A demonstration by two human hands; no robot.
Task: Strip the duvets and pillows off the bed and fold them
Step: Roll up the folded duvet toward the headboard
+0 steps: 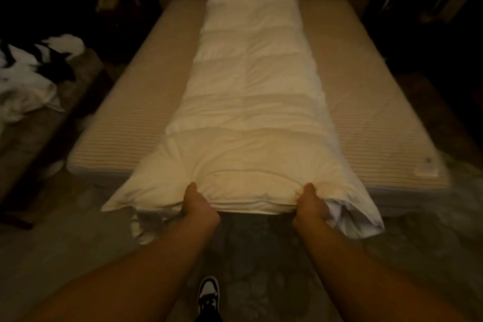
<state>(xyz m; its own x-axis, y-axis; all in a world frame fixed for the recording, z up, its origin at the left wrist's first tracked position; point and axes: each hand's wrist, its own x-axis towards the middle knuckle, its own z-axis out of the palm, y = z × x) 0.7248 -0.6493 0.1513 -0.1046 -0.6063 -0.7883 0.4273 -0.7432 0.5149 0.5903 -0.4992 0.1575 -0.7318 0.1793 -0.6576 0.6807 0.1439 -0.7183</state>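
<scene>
At the foot of the bed, my left hand and right hand are each clenched tight on the near end of the duvet. It lies down the middle of the bare mattress as a long narrow strip, so it looks folded lengthwise. Stripping looks done: more bedding is heaped off to the left. Crosswise folds are left, I reckon.

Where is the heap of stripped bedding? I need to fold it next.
In the head view, the white bedding heap lies at far left, beside the bare mattress, on a low dark surface.
</scene>
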